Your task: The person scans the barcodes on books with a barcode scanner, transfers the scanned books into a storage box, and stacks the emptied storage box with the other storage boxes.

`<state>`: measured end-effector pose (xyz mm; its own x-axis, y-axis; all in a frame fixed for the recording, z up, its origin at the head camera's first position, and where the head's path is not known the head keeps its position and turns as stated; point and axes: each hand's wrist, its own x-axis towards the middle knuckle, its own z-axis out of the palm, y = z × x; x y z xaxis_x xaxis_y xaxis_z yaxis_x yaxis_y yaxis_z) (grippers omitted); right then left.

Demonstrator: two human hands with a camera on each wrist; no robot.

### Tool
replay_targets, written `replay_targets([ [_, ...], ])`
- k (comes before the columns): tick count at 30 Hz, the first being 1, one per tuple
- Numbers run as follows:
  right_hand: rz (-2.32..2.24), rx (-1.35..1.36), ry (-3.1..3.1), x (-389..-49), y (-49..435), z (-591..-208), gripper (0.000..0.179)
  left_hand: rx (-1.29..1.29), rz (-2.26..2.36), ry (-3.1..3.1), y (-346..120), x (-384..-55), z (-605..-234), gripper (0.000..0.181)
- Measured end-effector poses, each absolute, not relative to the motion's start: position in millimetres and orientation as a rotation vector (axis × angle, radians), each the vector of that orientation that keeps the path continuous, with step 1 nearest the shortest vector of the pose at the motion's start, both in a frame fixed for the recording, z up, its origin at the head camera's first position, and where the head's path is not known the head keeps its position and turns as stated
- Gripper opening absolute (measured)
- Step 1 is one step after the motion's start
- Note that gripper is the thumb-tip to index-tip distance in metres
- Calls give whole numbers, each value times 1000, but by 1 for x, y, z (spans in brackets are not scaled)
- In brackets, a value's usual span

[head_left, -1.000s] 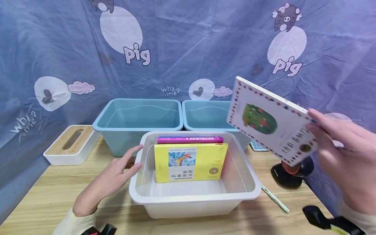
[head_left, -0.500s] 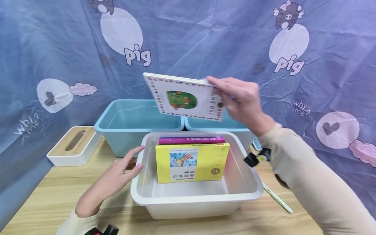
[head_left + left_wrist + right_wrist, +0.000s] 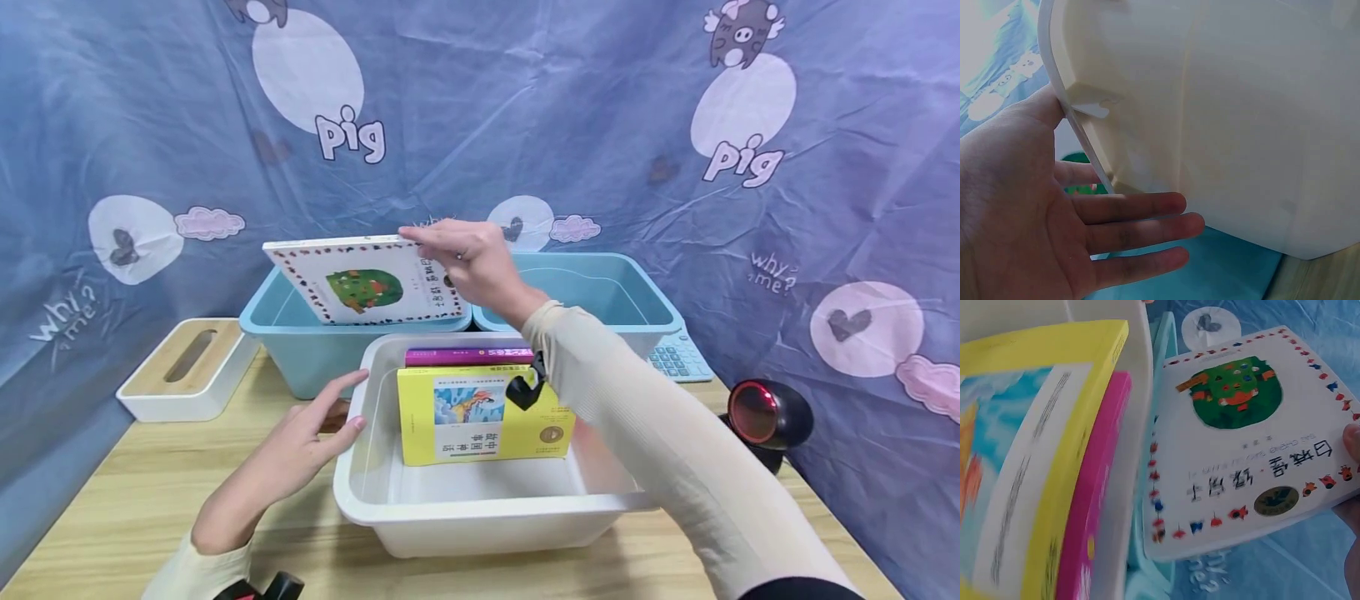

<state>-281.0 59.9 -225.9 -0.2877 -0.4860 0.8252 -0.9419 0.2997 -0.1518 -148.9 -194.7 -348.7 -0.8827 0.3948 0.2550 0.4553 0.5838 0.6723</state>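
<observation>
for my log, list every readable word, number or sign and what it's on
"pig", twice: on blue curtain
"why me?": on blue curtain
"中国神话故事": on yellow book
"白城堡·绿房子": on white book
Too small: print on purple book, calculator keys, finer cover text

free room in the white bin [image 3: 495, 512] in front of the yellow book [image 3: 525, 433], purple book [image 3: 465, 357] close behind it, right sleeve [image 3: 645, 417] above the bin's right side, white book [image 3: 367, 287] screening part of the left blue bin [image 3: 330, 354]

Paper picture book [image 3: 371, 287] — smooth plastic tub [image 3: 495, 530] — creased cloth [image 3: 457, 100]
</observation>
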Motion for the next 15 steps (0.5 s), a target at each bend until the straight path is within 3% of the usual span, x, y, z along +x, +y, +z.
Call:
replay_targets([
  [15, 1124, 1150, -2195, -284, 37, -269, 28, -724, -1177, -2735, -195, -149, -348, 55],
])
